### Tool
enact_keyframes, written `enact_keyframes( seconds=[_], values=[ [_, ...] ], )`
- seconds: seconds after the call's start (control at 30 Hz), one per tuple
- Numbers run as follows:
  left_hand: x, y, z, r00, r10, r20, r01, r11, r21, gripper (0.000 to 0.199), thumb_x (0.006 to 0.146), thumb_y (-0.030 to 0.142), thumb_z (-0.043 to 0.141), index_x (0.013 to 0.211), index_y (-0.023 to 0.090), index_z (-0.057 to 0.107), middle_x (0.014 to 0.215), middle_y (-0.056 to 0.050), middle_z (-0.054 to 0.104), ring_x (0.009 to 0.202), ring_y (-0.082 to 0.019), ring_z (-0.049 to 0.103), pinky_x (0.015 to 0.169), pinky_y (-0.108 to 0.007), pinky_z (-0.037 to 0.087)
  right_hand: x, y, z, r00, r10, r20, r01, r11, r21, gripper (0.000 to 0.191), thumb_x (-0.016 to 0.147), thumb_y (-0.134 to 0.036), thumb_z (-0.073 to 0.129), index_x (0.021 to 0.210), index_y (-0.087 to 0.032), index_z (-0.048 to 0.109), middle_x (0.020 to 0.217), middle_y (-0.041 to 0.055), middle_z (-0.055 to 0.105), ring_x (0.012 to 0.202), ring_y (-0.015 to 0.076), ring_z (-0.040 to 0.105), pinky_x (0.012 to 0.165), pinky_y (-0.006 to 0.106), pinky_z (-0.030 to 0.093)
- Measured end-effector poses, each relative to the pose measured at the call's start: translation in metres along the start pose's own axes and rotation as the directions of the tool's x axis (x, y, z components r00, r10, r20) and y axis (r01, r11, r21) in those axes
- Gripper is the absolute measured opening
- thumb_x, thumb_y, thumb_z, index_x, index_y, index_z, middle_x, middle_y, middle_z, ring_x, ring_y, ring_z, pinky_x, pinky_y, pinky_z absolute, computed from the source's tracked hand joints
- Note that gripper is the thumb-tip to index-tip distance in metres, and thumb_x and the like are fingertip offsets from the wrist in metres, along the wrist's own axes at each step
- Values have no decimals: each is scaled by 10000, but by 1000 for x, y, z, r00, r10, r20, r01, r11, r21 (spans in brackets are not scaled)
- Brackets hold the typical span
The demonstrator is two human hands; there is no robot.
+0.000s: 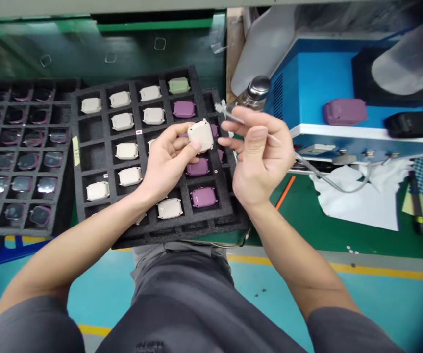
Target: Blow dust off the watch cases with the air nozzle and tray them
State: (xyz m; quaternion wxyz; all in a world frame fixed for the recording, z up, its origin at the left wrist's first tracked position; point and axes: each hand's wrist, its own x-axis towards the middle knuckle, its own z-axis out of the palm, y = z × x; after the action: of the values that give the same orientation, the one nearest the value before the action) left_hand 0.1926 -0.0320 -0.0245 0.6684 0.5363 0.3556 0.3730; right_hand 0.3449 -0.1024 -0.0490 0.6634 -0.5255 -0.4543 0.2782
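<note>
We log L hand [167, 162] and R hand [261, 157] just apart, mid-frame, neither touching the other. L hand grips a cream square case [201, 136] between fingers and thumb, held up over the black foam tray [134, 236]. R hand pinches a thin wired probe [233, 113], tip at approx 10 o'clock, just beside the case; contact not confirmed. Grey cable [329, 184] runs from it toward 3 o'clock.

Status, as seen: foam tray holds approx 9 cream cases [126, 151], approx 5 purple cases [204, 197], 1 green case [179, 85]; some cells at its 9 o'clock side are vacant. Second tray [16, 230] at 9 o'clock is filled w/ glass-faced units [27, 161]. Done vs left on the held case: cannot tell from this view.

Orientation: held case sits face up toward camera, near-square, so no clear long axis; edges run approx 1-7 and 4-10 o'clock. Steel-capped bottle [253, 93] stands at 1 o'clock; blue machine housing [317, 83] at 2 o'clock, purple case [345, 112] on it.
</note>
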Motion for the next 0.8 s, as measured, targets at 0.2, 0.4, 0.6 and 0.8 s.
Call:
enact_keyframes(
  seconds=[0.2,0.4,0.6,0.8],
  values=[
    [0,-4,-4,999,48,19,-49,997,60,454,749,365,889,1141,209,721,998,-61,788,897,-209,747,711,-278,590,-10,8,21,958,-185,-218,195,981,23,253,997,-487,622,1122,-267,641,1065,31,690,1027,223,752,929,439,661],
    [-2,-7,-6,996,87,30,-90,991,102,456,764,419,874,1165,237,754,1074,-62,801,986,-250,760,779,-330,623,-10,13,25,941,-258,-219,264,965,-1,208,1041,-424,560,1091,-242,645,1079,36,709,1074,219,746,973,455,648],
    [-2,-5,-4,996,87,15,-88,991,102,453,737,436,889,1136,253,775,1143,-68,794,1062,-277,755,818,-358,639,-10,12,26,945,-248,-211,258,966,21,192,1037,-399,570,1080,-234,659,1056,33,721,1072,223,752,953,463,656],
    [-3,-2,-2,999,46,-12,-45,996,74,453,724,395,906,1130,239,782,1120,-78,798,1095,-310,746,842,-388,635,-10,11,25,950,-235,-205,247,969,33,167,1039,-371,574,1078,-241,671,1066,21,729,1074,208,752,961,446,655]
  ],
)
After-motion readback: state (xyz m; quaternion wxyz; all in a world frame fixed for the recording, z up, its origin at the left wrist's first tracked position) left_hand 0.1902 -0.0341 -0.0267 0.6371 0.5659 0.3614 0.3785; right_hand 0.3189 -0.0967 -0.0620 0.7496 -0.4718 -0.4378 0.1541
